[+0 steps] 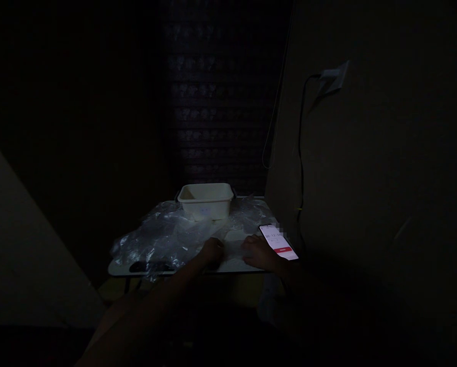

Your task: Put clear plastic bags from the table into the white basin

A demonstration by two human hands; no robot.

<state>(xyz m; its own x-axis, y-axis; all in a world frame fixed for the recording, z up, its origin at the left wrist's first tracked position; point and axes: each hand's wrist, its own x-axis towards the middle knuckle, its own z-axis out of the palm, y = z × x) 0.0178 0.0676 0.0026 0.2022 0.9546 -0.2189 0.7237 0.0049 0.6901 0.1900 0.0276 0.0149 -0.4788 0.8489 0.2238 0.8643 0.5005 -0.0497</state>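
Note:
Low light blurs the detail around both hands at the near edge of the small white table. My left hand is closed, its fingers curled onto a piece of clear plastic bag. Across from it, my right hand has bent fingers closed on the right side of the same plastic. The piece lies low over the tabletop between my hands. A heap of crumpled clear plastic bags spreads to the left, partly hanging over the front edge. Behind the hands stands a white plastic bin; its contents cannot be made out.
A lit phone lies at the table's right edge, close beside my right hand. More clear plastic sits right of the bin. On the right wall, a black cord hangs from a plug in an outlet.

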